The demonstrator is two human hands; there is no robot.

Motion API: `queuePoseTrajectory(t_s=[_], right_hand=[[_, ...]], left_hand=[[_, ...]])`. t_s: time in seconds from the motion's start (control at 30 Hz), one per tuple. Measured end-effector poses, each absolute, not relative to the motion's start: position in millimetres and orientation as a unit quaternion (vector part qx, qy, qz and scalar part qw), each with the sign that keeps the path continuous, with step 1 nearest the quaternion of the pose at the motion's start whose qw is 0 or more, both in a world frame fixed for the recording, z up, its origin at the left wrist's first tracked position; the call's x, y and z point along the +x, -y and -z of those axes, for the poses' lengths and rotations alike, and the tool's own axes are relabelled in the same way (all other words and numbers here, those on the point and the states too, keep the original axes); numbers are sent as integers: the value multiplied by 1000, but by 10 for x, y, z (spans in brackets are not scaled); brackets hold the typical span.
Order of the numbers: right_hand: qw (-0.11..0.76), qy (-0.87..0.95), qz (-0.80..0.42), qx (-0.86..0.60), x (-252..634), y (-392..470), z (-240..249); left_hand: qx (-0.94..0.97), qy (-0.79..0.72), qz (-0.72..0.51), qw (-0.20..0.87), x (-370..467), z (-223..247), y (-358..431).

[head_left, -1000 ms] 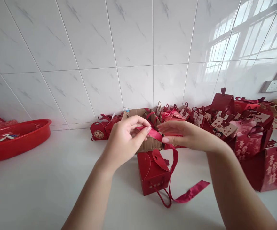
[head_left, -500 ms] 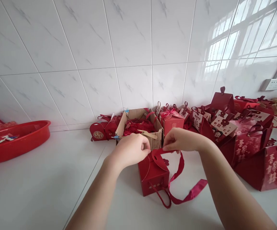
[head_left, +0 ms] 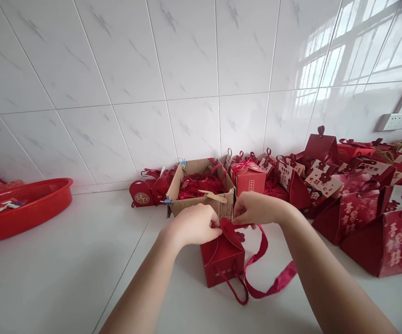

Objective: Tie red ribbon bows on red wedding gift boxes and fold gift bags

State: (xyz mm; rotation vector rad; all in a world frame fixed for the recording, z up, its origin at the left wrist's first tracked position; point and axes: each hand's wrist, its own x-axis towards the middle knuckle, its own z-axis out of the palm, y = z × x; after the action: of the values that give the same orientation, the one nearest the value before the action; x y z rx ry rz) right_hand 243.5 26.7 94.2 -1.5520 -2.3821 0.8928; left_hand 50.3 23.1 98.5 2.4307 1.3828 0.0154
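The right hand [head_left: 258, 208] is nearly closed, thumb and fingers pinching the red ribbon [head_left: 283, 279] at the box's top flap; from this grip the ribbon loops out below the hand and curls toward its forearm. The left hand [head_left: 198, 224] is half curled, thumb and fingertips drawn together at the flap's left edge; whether they grip anything, I cannot tell. Just below and between both hands sits the small red box [head_left: 223, 260], upright, its twisted cord handle [head_left: 231, 288] hanging nearer the wearer. Just beyond the left hand stands a cardboard box [head_left: 191, 203].
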Motion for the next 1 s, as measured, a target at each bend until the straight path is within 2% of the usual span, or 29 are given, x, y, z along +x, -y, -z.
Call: queuePoseTrajectory(t_s=[0.33,0.47,0.63,0.77,0.9,1.0], right_hand=[[69,807,-264,-524,2325,-256,-917],[136,840,-280,-444,2351,-250,-941],[182,835,-382,-353,2387,-235,-964],[303,763,-439,-365,2433,-206,-1018],[464,702,-389,-376,2527,-147,-1097],[564,648,-335,-387,2636,-46,-1157]], left_hand=[[848,-480,-37,220,501,-883,-323],[850,-469,-89,223,501,-923,-279],[841,-464,-183,208,463,-1090,-147],[817,-500,-180,222,372,-1174,-76],[799,-561,37,213,377,-1132,-58],[808,-558,101,158,472,-1065,-71]])
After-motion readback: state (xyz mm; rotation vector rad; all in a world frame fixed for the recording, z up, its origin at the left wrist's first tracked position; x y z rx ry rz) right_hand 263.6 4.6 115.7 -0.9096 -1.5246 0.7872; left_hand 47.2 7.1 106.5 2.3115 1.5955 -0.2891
